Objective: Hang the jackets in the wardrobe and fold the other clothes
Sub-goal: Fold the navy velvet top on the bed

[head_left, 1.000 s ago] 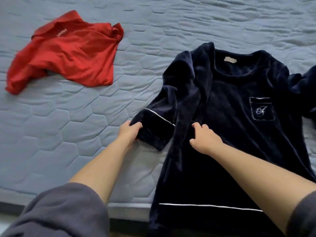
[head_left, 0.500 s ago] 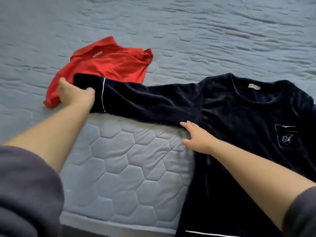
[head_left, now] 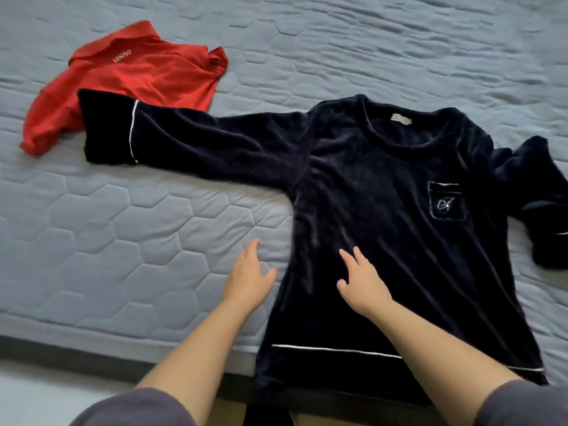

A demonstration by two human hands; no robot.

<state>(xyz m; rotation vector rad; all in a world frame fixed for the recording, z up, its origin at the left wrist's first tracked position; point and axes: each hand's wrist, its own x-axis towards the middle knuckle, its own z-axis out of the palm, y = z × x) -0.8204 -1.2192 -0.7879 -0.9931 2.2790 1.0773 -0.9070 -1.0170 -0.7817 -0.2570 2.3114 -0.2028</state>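
Observation:
A dark navy velvet top [head_left: 384,216] with white piping and a chest pocket lies face up on the grey-blue quilted mattress [head_left: 138,241]. Its one sleeve stretches out flat to the left, the cuff overlapping a crumpled red shirt [head_left: 138,78]. The other sleeve is bunched at the right edge. My left hand [head_left: 249,278] hovers with fingers spread just beside the top's left side seam, holding nothing. My right hand [head_left: 362,284] rests with straight fingers on the lower front of the top.
The mattress edge runs along the bottom left, with a pale floor strip [head_left: 46,392] below it. The top's hem hangs over that edge. Bare mattress stretches behind and left of the clothes.
My left hand has let go of the sleeve cuff, which stays laid out to the left, and has come back beside the top's body. My right hand slid lower on the top.

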